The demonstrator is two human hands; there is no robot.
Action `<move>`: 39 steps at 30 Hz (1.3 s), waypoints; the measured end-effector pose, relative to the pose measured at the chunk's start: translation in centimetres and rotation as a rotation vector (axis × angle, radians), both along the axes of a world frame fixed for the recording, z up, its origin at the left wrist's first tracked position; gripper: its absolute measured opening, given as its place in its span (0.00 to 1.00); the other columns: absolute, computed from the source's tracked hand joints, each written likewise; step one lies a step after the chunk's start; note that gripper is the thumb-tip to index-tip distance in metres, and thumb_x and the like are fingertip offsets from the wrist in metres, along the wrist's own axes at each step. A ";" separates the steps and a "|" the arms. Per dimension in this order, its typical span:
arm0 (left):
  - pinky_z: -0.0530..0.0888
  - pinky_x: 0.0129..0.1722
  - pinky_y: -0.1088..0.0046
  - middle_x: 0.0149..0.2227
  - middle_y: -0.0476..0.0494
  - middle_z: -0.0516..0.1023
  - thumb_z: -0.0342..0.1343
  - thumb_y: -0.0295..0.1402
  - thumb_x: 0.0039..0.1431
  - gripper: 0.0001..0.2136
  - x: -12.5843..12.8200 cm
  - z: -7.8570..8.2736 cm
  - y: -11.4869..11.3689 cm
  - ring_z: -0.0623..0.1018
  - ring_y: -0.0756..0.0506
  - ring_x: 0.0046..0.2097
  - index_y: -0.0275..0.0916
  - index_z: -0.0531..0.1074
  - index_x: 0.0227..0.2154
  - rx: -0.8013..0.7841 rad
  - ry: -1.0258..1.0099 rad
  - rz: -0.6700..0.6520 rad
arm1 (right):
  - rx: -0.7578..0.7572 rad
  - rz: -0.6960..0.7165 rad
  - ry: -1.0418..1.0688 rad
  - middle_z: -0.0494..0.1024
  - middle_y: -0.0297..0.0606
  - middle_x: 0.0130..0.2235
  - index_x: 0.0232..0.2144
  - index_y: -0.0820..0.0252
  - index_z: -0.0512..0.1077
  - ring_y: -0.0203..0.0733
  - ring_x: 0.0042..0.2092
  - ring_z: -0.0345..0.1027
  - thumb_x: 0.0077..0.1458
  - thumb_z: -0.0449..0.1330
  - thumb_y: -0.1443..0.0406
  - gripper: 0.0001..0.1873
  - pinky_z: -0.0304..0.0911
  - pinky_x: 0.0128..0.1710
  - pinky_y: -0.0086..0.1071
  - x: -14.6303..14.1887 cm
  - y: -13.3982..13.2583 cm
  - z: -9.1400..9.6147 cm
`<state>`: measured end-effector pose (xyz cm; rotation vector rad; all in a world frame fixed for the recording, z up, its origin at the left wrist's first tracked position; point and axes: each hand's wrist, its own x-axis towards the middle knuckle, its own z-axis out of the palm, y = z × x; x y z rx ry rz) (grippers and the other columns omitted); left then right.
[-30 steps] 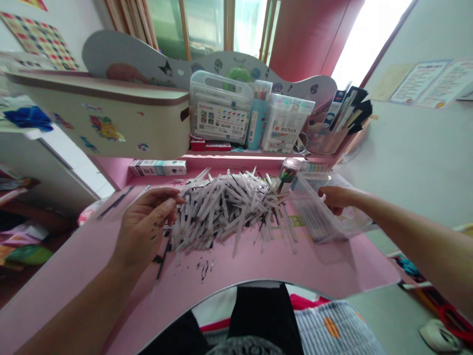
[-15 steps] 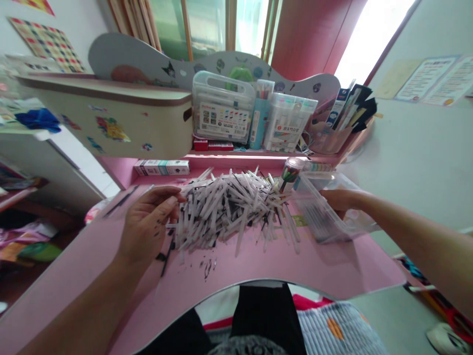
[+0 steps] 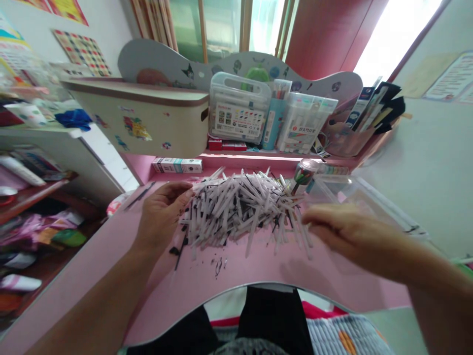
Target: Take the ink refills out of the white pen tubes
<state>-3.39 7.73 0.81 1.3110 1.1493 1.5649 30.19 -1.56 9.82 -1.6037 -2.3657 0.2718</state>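
A large heap of slim, whitish plastic sticks (image 3: 229,209) with black bits among them lies across the middle of the pink desk. At its left edge is my left hand (image 3: 162,212), thumb and fingers curled together in a pinch; whatever they hold is hidden. Dark smudges mark that hand. My right hand (image 3: 332,224) is over the desk just right of the heap, its fingers smeared by motion. Behind it stands a clear plastic box (image 3: 391,202), partly covered by the hand and forearm.
A clear canister (image 3: 303,175) stands behind the heap. Black crumbs (image 3: 220,266) and a dark thin stick (image 3: 180,251) lie in front. On the shelf are a cream bin (image 3: 148,123), a marker case (image 3: 239,111) and a pen holder (image 3: 349,138).
My right hand has come out of the clear box and moved toward the heap. My left hand stays at the heap's left edge. The view has turned slightly left.
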 end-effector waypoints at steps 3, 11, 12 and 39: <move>0.68 0.28 0.76 0.31 0.50 0.79 0.66 0.31 0.50 0.08 0.2 -0.1 0.0 0.73 0.51 0.30 0.38 0.77 0.34 -0.015 0.012 0.003 | -0.190 0.221 0.007 0.79 0.40 0.45 0.49 0.52 0.74 0.42 0.43 0.73 0.60 0.52 0.70 0.18 0.63 0.41 0.32 -4.6 -0.6 -4.7; 0.70 0.29 0.75 0.32 0.49 0.80 0.65 0.34 0.51 0.09 0.5 -0.6 -0.3 0.74 0.50 0.31 0.39 0.76 0.36 -0.054 0.056 -0.042 | -0.218 0.080 -0.002 0.76 0.39 0.51 0.57 0.48 0.68 0.49 0.49 0.72 0.60 0.48 0.72 0.26 0.64 0.47 0.41 -8.1 1.0 -9.1; 0.70 0.30 0.75 0.31 0.49 0.79 0.65 0.34 0.51 0.09 0.6 -0.6 -0.3 0.74 0.50 0.31 0.39 0.76 0.35 -0.055 0.058 -0.055 | -0.211 0.080 0.010 0.76 0.40 0.51 0.56 0.49 0.69 0.49 0.50 0.72 0.61 0.48 0.72 0.24 0.64 0.48 0.41 -8.2 1.1 -9.1; 0.65 0.22 0.81 0.20 0.50 0.72 0.67 0.39 0.50 0.11 1.7 -0.7 -2.5 0.68 0.53 0.22 0.37 0.79 0.33 -0.417 -0.327 -0.632 | 0.013 0.040 0.259 0.76 0.39 0.40 0.38 0.59 0.76 0.39 0.41 0.69 0.61 0.54 0.74 0.11 0.62 0.42 0.31 -6.5 0.6 -8.2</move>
